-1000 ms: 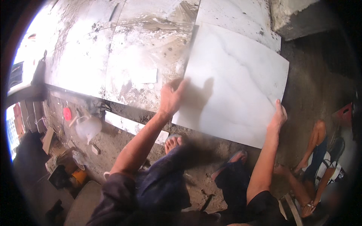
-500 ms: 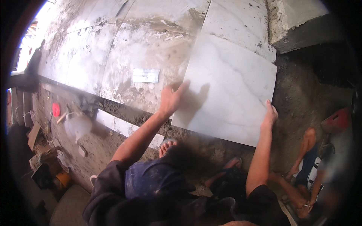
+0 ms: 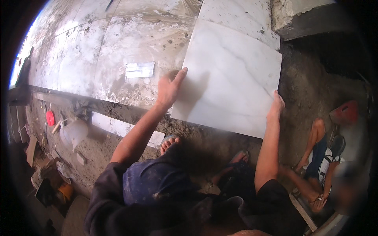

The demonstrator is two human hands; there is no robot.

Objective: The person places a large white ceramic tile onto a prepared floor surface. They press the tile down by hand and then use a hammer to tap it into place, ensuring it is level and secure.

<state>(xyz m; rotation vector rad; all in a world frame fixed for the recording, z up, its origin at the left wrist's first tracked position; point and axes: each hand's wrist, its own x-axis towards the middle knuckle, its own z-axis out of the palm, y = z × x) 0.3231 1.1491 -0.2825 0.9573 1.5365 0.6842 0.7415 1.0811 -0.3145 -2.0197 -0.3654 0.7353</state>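
Note:
A large white tile (image 3: 232,74) with faint grey veins lies in front of me, its far edge against another white tile (image 3: 240,17). My left hand (image 3: 170,87) grips its left edge, thumb on top and the other fingers hidden below or beside it. On the opposite edge, my right hand (image 3: 277,103) holds the tile near its near right corner, with the fingertips partly out of sight. Left of the tile stretch dirty, cement-smeared tiles (image 3: 130,39). A small whitish packet or strip (image 3: 139,70) rests on them, close to my left hand.
A narrow white tile strip (image 3: 122,128) lies on the dirt left of my foot. Farther left are a whitish container (image 3: 74,133) and a red ring-shaped object (image 3: 50,118). At right, a person (image 3: 315,173) sits near a red object (image 3: 344,113). A concrete block (image 3: 299,19) stands far right.
The whole view has shifted, so the tile and both hands appear slightly higher and more to the left. Both hands keep their hold on the tile's edges.

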